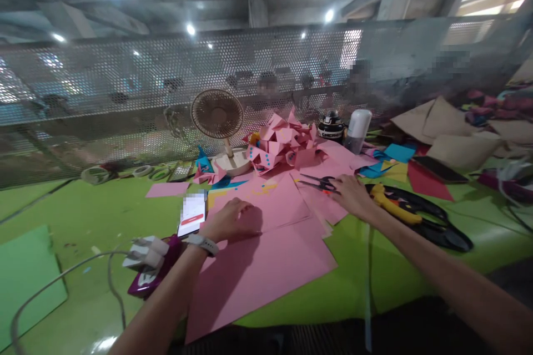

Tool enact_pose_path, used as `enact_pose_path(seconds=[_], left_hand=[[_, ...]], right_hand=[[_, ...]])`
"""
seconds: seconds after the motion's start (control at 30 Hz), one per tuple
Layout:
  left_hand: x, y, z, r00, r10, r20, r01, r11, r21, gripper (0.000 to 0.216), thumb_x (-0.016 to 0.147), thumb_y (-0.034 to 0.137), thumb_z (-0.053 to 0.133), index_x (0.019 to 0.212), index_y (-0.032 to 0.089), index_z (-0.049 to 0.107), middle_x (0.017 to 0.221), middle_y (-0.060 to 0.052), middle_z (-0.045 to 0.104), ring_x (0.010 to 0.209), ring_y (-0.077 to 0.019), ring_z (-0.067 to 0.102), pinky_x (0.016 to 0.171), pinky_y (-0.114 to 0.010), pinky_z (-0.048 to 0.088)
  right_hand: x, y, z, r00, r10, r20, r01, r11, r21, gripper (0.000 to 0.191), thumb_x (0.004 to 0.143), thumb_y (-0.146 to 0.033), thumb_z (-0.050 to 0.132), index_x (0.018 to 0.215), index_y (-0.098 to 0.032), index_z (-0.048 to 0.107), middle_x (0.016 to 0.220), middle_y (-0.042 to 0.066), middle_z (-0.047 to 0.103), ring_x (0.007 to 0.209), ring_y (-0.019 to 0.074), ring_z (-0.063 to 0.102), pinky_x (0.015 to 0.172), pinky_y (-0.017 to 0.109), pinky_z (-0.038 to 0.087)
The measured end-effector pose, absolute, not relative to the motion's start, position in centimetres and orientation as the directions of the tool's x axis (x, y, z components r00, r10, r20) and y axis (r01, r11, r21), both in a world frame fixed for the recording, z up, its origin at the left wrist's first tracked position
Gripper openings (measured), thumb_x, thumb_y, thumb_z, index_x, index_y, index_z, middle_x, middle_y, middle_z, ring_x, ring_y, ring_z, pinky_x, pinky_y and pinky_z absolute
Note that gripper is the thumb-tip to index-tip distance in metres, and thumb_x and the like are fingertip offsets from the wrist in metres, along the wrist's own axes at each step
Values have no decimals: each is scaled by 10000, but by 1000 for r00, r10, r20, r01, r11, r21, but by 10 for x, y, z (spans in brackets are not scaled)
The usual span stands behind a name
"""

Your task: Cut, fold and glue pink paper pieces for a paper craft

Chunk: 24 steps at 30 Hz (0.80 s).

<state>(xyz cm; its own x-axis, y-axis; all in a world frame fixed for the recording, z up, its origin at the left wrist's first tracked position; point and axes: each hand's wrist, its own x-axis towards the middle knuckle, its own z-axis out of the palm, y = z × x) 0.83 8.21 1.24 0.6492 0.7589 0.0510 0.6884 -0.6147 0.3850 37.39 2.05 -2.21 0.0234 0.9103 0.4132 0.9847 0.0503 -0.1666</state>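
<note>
My left hand (231,221), with a pale watch on its wrist, rests over a large sheet of pink paper (266,277). Its thumb and fingers are apart and hold nothing I can see. Farther right, my right hand (350,195) has its fingers on the handle end of dark scissors (318,182); the blades point left and are slightly parted. More pink sheets lie under the scissors. Beyond them rises a heap of folded pink paper pieces (277,147), some with blue dots. A phone (192,213) with a lit screen lies beside my left hand.
A small fan (217,115) stands behind the phone. At left are a purple power strip (144,285) with plugs and a green sheet (29,283). Large yellow-and-black shears (437,221) lie by my right forearm. A white-capped bottle (358,125) and coloured scraps sit behind. Perforated metal panels border the table.
</note>
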Motion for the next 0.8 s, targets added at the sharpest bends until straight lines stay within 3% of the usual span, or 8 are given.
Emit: enact_pose_path(seconds=[0.07, 0.17, 0.27, 0.33, 0.4, 0.53, 0.63, 0.8], left_hand=[[9, 84, 12, 648, 762, 9, 679, -582, 447, 727, 538, 613, 684, 1111, 184, 555, 1003, -82, 573, 884, -237, 550, 772, -325, 446], [11, 83, 11, 646, 763, -29, 662, -541, 518, 682, 551, 594, 686, 1077, 178, 563, 942, -64, 588, 823, -213, 567, 729, -311, 466], [11, 81, 10, 655, 755, 25, 621, -557, 552, 628, 554, 555, 705, 1041, 178, 582, 1061, -88, 563, 952, -231, 549, 845, -329, 441], [9, 78, 10, 654, 754, 57, 596, -560, 576, 622, 565, 541, 705, 1058, 183, 577, 1122, -92, 537, 1014, -235, 530, 900, -335, 417], [8, 75, 10, 651, 756, 68, 595, -563, 574, 625, 581, 538, 695, 1087, 196, 564, 1125, -84, 534, 1023, -236, 526, 911, -349, 413], [10, 69, 12, 635, 762, 127, 613, -598, 516, 674, 619, 538, 667, 1195, 236, 492, 1204, -79, 497, 1105, -259, 473, 958, -391, 370], [14, 67, 9, 554, 811, 185, 637, -557, 533, 666, 694, 544, 604, 1261, 251, 415, 1284, -83, 447, 1175, -259, 429, 974, -380, 357], [18, 68, 0, 468, 850, 243, 684, -523, 509, 688, 783, 560, 496, 1356, 245, 285, 1310, -96, 434, 1190, -248, 424, 956, -366, 375]], right_hand=[[357, 25, -16, -35, 905, 424, 982, 110, -154, 340, 795, -320, 556, 1114, -205, 589, 1074, 108, 568, 1003, 252, 498, 864, 397, 370], [329, 39, -9, -225, 910, 348, 915, 320, -245, 409, 816, -372, 533, 1179, -184, 542, 1145, 121, 549, 1068, 241, 471, 905, 390, 349], [309, 60, -10, -329, 904, 273, 858, 407, -314, 528, 736, -447, 619, 1154, -132, 552, 1131, 145, 557, 1070, 248, 470, 891, 362, 358], [301, 71, -15, -329, 912, 245, 854, 398, -336, 569, 640, -486, 692, 1069, -125, 595, 1028, 130, 595, 961, 239, 522, 799, 326, 398], [296, 77, -19, -317, 923, 219, 849, 379, -367, 534, 597, -487, 717, 983, -132, 617, 900, 89, 619, 802, 201, 553, 672, 278, 409], [297, 74, -12, -321, 924, 208, 821, 380, -425, 312, 665, -456, 659, 759, -162, 613, 690, -4, 595, 610, 126, 503, 550, 216, 356], [317, 70, 6, -245, 930, 275, 820, 350, -453, 283, 752, -444, 562, 715, -165, 591, 709, 4, 593, 643, 134, 502, 583, 228, 364], [389, 76, 31, 148, 880, 451, 844, 126, -522, 366, 806, -396, 445, 977, -98, 569, 944, 127, 615, 805, 224, 557, 672, 311, 418]])
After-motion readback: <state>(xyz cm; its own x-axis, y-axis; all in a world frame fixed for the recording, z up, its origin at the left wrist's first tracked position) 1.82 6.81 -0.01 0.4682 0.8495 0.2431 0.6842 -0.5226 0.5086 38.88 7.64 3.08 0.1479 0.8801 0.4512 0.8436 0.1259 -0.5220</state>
